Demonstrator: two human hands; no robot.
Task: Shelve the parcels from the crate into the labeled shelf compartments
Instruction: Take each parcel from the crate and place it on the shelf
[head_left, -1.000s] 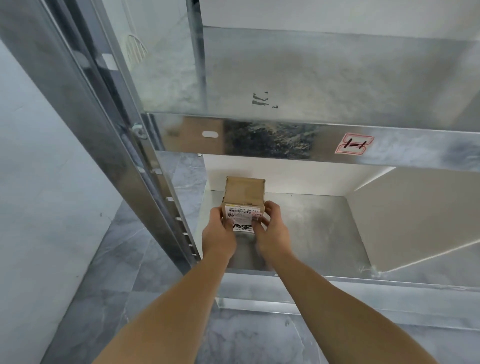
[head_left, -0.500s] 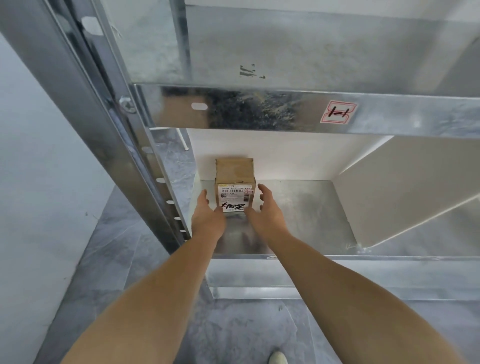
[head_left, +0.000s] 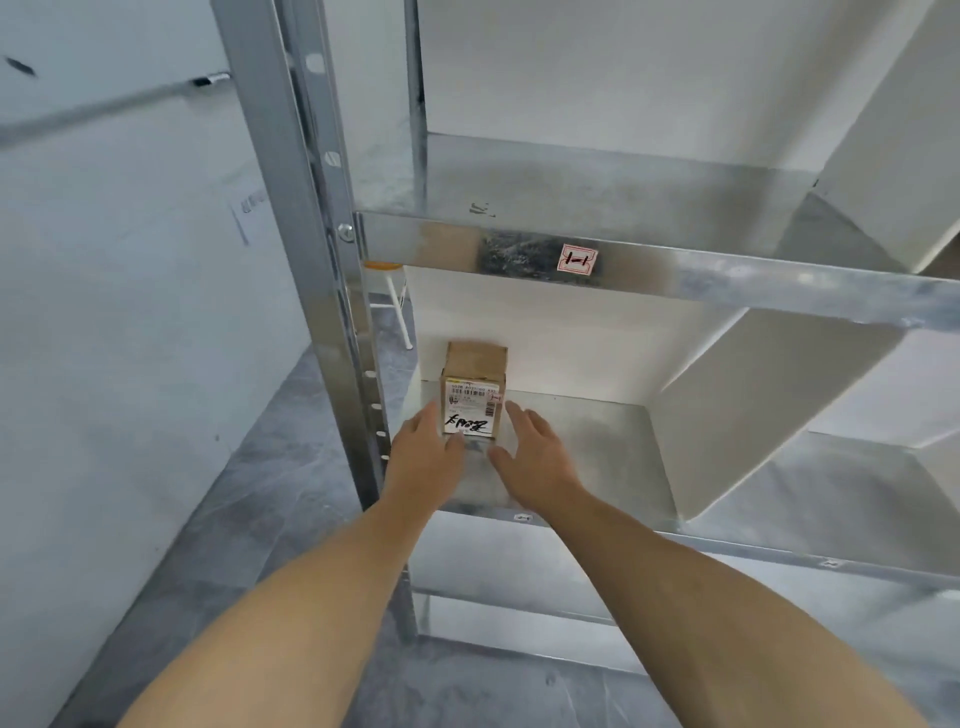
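A small brown cardboard parcel (head_left: 474, 387) with a white barcode label stands upright on the metal shelf (head_left: 587, 452), in the left compartment under the red-and-white label (head_left: 577, 258) on the beam above. My left hand (head_left: 426, 457) is just left of and in front of the parcel, fingers straight, thumb near its lower front edge. My right hand (head_left: 535, 457) is to the parcel's right and in front, fingers spread and relaxed. Neither hand grips the parcel.
A steel upright post (head_left: 322, 270) stands at the shelf's left. A white divider panel (head_left: 769, 410) bounds the compartment on the right. A white stool leg (head_left: 397, 306) shows behind the post. Grey tiled floor (head_left: 260, 519) lies below.
Both hands have let go of the parcel and drawn back slightly, fingers opening. The parcel now stands on the shelf. The camera view has lifted and shifted.
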